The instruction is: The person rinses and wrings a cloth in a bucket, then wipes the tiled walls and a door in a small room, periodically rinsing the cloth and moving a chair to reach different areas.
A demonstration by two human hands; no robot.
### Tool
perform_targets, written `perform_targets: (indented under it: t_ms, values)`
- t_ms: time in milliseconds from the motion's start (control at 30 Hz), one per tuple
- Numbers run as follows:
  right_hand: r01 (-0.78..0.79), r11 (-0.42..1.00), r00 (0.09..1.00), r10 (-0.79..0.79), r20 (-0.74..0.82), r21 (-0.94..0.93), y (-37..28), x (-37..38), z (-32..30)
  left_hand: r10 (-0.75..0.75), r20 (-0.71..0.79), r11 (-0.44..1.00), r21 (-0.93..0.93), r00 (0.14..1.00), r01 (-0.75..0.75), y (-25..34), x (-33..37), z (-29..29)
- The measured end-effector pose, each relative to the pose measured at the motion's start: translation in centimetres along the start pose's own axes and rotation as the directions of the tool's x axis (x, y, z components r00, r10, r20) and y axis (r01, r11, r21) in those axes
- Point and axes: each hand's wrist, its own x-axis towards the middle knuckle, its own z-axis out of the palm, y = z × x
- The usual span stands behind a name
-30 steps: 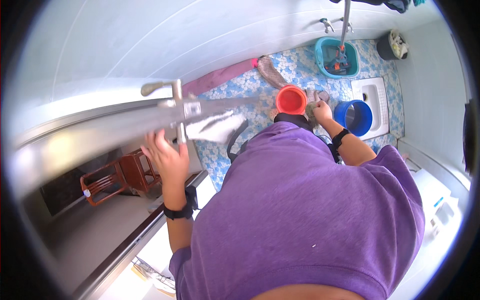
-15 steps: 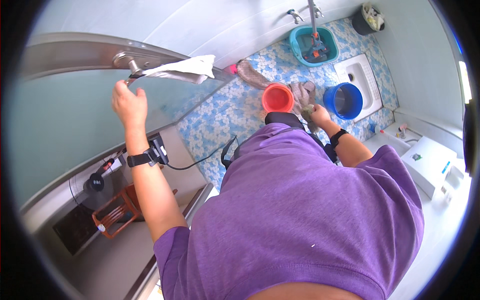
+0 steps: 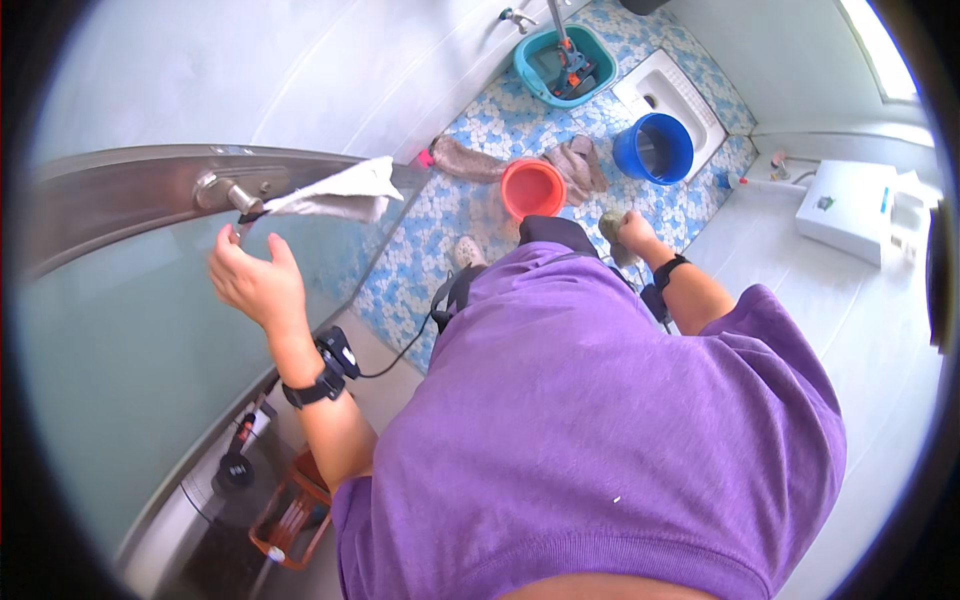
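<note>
My left hand (image 3: 262, 282) is beside the metal door handle (image 3: 236, 197), its thumb and fingers apart and its fingertips just below the handle's end. A white cloth (image 3: 345, 192) hangs out from that handle, with a small dark piece at its near end. Low in front of my body, my right hand (image 3: 634, 234) is closed on a greenish-grey, rag-like cloth (image 3: 611, 228); its exact kind is hard to make out. Ahead of it stand a red bucket (image 3: 533, 188) and a blue bucket (image 3: 655, 148). A greyish-brown rag (image 3: 575, 168) lies between them.
The frosted glass door (image 3: 150, 330) with its metal frame stands at my left. A teal tub (image 3: 540, 75) with a mop (image 3: 570, 65) and a squat toilet (image 3: 690, 95) lie farther ahead. A white box (image 3: 848, 210) sits at the right. A wooden chair (image 3: 290, 520) is beyond the door.
My left hand's fingers have loosened and spread beside the handle. The whole view has shifted, so the door and buckets sit differently in it. My right hand still has the greenish-grey cloth.
</note>
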Motion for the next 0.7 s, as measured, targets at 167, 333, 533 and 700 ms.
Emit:
perform_targets:
  t_ms: [167, 333, 533, 700]
  values:
    - [-0.102, 0.993, 0.994, 0.104, -0.038, 0.066, 1.1, -4.7, 3.6, -0.006, -0.184, 0.854, -0.513, 0.983, -0.09, -1.0, -0.9, 0.7]
    - [-0.166, 0.964, 0.984, 0.177, -0.036, 0.209, 1.4, -11.0, 4.9, 0.143, -0.228, 0.881, -0.414, 0.963, -0.229, -2.2, -1.5, 0.2]
    - [-0.207, 0.955, 0.959, 0.241, -0.15, 0.212, 4.5, -14.7, 7.4, 0.124, -0.191, 0.761, -0.611, 0.974, -0.217, -2.4, -1.3, -0.7]
    - [-0.274, 0.93, 0.936, 0.316, -0.154, 0.247, 7.1, -16.6, 8.2, 0.073, -0.28, 0.733, -0.636, 0.957, -0.242, -1.1, -0.9, -2.1]
